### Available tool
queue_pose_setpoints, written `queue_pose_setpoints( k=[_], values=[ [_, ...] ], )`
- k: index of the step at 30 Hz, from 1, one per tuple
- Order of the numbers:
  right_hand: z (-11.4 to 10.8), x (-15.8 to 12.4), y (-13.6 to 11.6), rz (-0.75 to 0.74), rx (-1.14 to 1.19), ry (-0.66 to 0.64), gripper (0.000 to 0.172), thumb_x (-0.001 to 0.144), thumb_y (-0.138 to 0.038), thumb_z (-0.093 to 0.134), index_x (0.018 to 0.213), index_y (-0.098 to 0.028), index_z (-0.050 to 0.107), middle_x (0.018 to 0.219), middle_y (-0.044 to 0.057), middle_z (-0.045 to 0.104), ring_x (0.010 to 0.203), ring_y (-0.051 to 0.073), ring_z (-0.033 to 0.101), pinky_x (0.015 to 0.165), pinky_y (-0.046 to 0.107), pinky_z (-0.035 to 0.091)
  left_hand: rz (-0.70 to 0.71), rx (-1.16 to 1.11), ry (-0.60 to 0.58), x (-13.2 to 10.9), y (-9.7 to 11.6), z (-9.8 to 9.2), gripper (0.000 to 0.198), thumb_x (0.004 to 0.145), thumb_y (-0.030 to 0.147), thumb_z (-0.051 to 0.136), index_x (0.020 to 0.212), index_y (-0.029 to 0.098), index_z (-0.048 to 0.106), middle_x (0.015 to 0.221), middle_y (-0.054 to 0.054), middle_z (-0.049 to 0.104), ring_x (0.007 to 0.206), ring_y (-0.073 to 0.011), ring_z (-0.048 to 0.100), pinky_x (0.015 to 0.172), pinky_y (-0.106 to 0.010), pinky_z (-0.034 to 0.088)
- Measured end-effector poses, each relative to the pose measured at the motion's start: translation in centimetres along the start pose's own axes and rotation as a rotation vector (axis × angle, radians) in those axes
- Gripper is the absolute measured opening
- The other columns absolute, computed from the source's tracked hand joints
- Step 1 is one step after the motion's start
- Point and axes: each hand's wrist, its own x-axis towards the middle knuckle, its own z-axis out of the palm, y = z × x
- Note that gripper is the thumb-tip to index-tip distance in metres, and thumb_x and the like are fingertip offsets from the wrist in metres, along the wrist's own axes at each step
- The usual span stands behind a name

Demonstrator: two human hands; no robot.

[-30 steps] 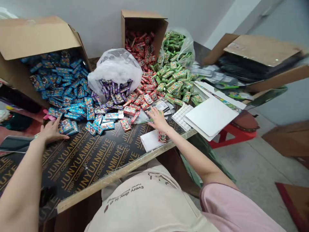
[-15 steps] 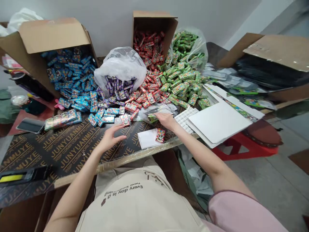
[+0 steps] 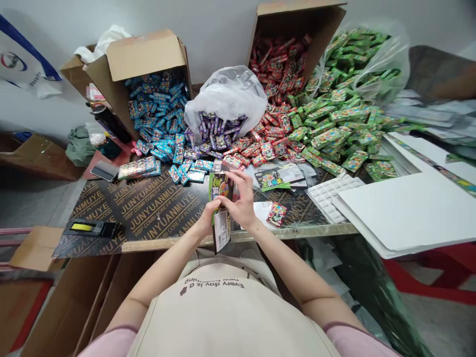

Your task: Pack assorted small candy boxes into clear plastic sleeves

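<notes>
My left hand (image 3: 203,221) and my right hand (image 3: 238,196) meet at the table's front edge, both pinching an upright printed snack packet (image 3: 221,213) with a green and red front and a white label at its lower end. Just right of them, a small printed packet (image 3: 276,214) lies on a white paper sheet (image 3: 262,210). Flat green-printed packets (image 3: 277,177) lie beyond my right hand. Behind them spread heaps of blue packets (image 3: 156,114), purple packets (image 3: 219,135), red packets (image 3: 269,134) and green packets (image 3: 334,124).
The heaps spill from cardboard boxes (image 3: 145,54) and clear plastic bags (image 3: 226,91) onto a black printed plywood table (image 3: 156,208). A white board (image 3: 405,213) and white tray (image 3: 332,193) lie at right. A black-and-yellow device (image 3: 91,228) and a phone (image 3: 104,171) sit at left.
My hands have come together and now hold a packet upright between them. Before, my left hand was open above the table and my right lay near the flat packets. The view has swung rightward.
</notes>
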Motion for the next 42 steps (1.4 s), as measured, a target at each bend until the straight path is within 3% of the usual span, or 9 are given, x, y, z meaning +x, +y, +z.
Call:
queue_pose_setpoints(
  k=[7,10,16,18,22,26,30,36,42],
  values=[
    [-0.5,2.0,1.3,0.025,0.115,-0.218,0.041,0.073,-0.054,0.071,0.095,-0.020,0.061,0.086,0.003,0.059,0.080,0.021,0.054,0.077,0.036,0.045,-0.031,0.027,-0.082,-0.3,0.0,-3.2,0.055,0.067,0.059,0.066,0.101,0.015,0.068,0.098,-0.011,0.071,0.100,-0.0302,0.063,0.082,-0.041,0.053],
    [-1.4,3.0,2.0,-0.059,0.169,-0.462,0.036,0.079,-0.054,0.066,0.078,-0.019,0.060,0.077,0.002,0.059,0.078,0.019,0.052,0.078,0.035,0.041,0.005,0.073,-0.106,-0.2,0.7,-3.8,0.063,0.062,0.053,0.073,0.115,0.019,0.064,0.105,-0.008,0.069,0.098,-0.0275,0.064,0.082,-0.038,0.052],
    [-2.0,4.4,3.2,-0.104,0.164,-0.811,0.040,0.084,-0.056,0.059,0.096,-0.018,0.066,0.075,0.000,0.062,0.071,0.016,0.049,0.080,0.034,0.040,-0.023,0.139,-0.058,-0.2,0.7,-3.9,0.052,0.065,0.044,0.075,0.108,0.016,0.066,0.090,-0.005,0.072,0.077,-0.0196,0.065,0.073,-0.030,0.048],
    [-1.5,4.1,3.6,-0.055,0.190,-0.732,0.043,0.078,-0.058,0.065,0.097,-0.019,0.067,0.077,0.000,0.064,0.072,0.017,0.053,0.082,0.036,0.042,-0.009,0.125,-0.008,-0.1,0.7,-4.0,0.045,0.066,0.041,0.074,0.101,0.014,0.068,0.084,-0.004,0.071,0.070,-0.0166,0.063,0.069,-0.027,0.047],
    [0.1,2.0,4.3,0.226,0.270,-0.281,0.055,0.069,-0.060,0.073,0.108,-0.022,0.067,0.099,0.007,0.068,0.097,0.024,0.059,0.088,0.041,0.046,0.050,0.162,0.086,0.2,1.3,-4.5,0.039,0.067,0.046,0.071,0.086,0.012,0.069,0.074,-0.004,0.070,0.064,-0.0154,0.060,0.062,-0.026,0.045],
    [1.8,-0.1,4.2,0.499,0.565,-0.428,0.048,0.071,-0.059,0.069,0.096,-0.018,0.068,0.090,0.006,0.071,0.083,0.021,0.064,0.077,0.036,0.053,0.180,0.469,0.178,0.5,1.3,-5.3,0.040,0.070,0.053,0.067,0.062,0.014,0.060,0.055,0.001,0.055,0.055,-0.0117,0.048,0.055,-0.024,0.038],
    [2.0,-0.4,3.8,0.564,0.608,-0.368,0.039,0.067,-0.049,0.076,0.088,-0.017,0.067,0.081,0.003,0.071,0.071,0.017,0.065,0.072,0.032,0.055,0.352,0.794,0.335,0.8,0.8,-5.8,0.055,0.075,0.055,0.061,0.045,0.018,0.034,0.046,0.005,0.028,0.048,-0.0069,0.027,0.049,-0.024,0.022],
    [1.5,-1.8,4.7,0.632,0.784,-0.806,0.045,0.060,-0.046,0.081,0.090,-0.015,0.066,0.078,0.002,0.072,0.069,0.018,0.067,0.063,0.031,0.056,0.382,0.716,0.330,1.3,0.7,-7.6,0.056,0.076,0.058,0.057,0.049,0.019,0.029,0.049,0.005,0.025,0.048,-0.0067,0.023,0.047,-0.024,0.019],
    [2.7,-0.5,4.9,0.701,0.793,-0.432,0.057,0.069,-0.065,0.069,0.103,-0.019,0.064,0.093,0.005,0.073,0.084,0.021,0.068,0.075,0.034,0.056,0.319,0.866,0.100,1.9,-0.5,-8.7,0.052,0.073,0.054,0.063,0.047,0.017,0.038,0.048,0.006,0.030,0.050,-0.0069,0.026,0.051,-0.023,0.023]
  ],
)
